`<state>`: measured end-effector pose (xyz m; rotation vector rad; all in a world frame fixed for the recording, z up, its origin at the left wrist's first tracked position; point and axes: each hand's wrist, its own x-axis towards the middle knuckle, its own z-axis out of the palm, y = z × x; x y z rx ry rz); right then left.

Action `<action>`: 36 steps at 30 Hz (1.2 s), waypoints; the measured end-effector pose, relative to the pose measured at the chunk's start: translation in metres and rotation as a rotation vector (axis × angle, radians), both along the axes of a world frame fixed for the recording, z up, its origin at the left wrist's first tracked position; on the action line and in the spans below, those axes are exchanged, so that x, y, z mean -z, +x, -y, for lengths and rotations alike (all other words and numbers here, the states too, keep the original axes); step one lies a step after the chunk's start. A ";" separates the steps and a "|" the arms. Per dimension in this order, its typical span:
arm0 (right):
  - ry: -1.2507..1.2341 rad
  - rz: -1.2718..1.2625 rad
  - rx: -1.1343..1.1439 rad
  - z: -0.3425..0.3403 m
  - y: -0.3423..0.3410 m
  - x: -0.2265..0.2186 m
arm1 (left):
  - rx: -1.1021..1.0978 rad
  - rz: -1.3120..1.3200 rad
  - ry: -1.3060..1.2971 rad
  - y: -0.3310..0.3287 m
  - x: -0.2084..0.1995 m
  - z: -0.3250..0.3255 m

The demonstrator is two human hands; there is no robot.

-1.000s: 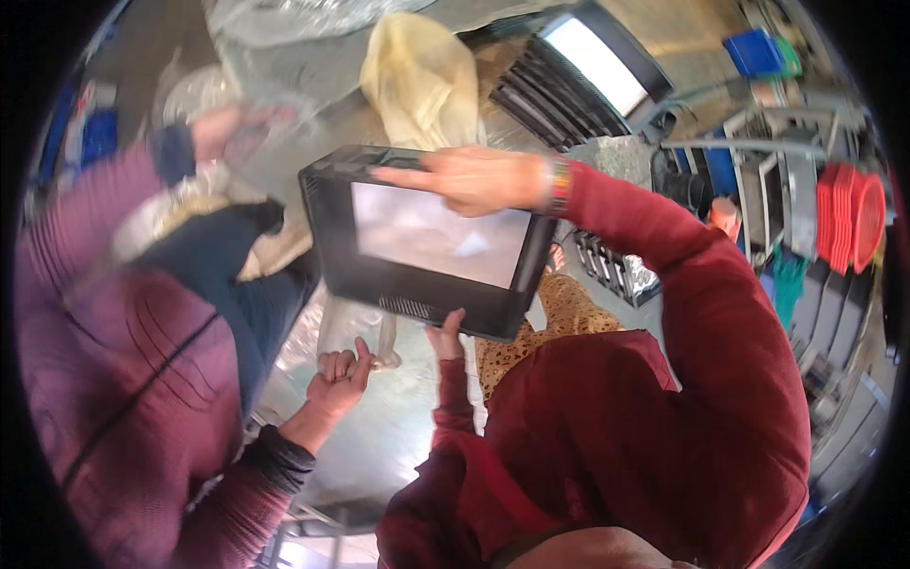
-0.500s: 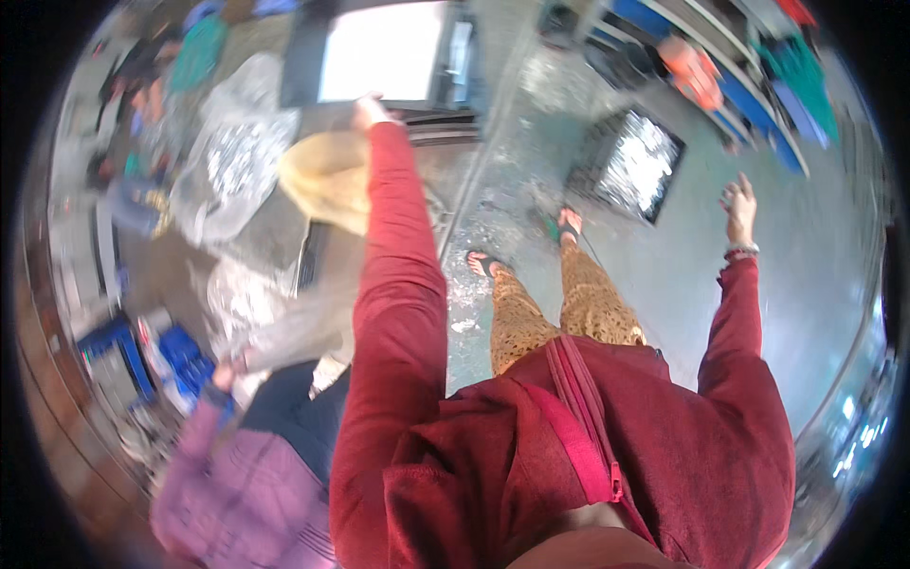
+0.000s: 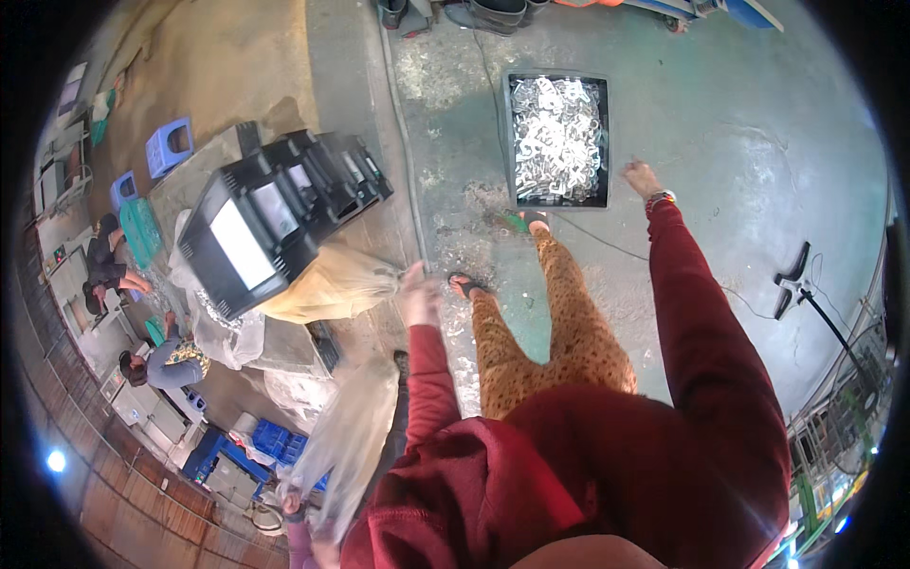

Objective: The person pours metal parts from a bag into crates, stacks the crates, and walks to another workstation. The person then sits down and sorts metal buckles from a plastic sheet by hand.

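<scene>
A black crate [image 3: 607, 142] filled with loose silvery metal pieces [image 3: 556, 137] rests on the floor beyond my feet. My right hand [image 3: 642, 177] reaches out just right of the crate's near corner, apart from it. Its fingers are loosely bent and slightly apart, with nothing visible in them. My left hand [image 3: 420, 296] hangs over the floor, blurred by motion, so its finger shape is unclear; I see no object in it. Left of it lies a yellowish sack [image 3: 332, 284], beside a row of stacked black crates [image 3: 284, 213].
A thin cable [image 3: 607, 248] crosses the floor near my feet toward a black-footed stand [image 3: 796, 280] at right. Another person's hand [image 3: 292, 503] is by a translucent plastic sheet [image 3: 355, 436] at lower left. Blue stools [image 3: 169, 147] and seated people are farther left.
My left hand has come away from the black crates and back toward my body. My right hand has come close to the filled crate. The view has swung, bringing that crate upright ahead.
</scene>
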<state>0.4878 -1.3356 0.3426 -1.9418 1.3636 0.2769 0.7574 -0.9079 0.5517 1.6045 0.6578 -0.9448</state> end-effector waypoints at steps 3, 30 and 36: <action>0.160 0.081 -0.101 -0.029 0.075 0.009 | 0.341 -0.044 -0.172 0.016 0.054 0.071; -0.067 0.139 -0.651 -0.142 0.189 -0.301 | 0.413 -0.032 -0.196 -0.046 -0.034 -0.008; 0.184 0.624 -1.458 -0.105 0.255 -0.292 | -0.250 0.157 -0.097 -0.142 -0.077 0.019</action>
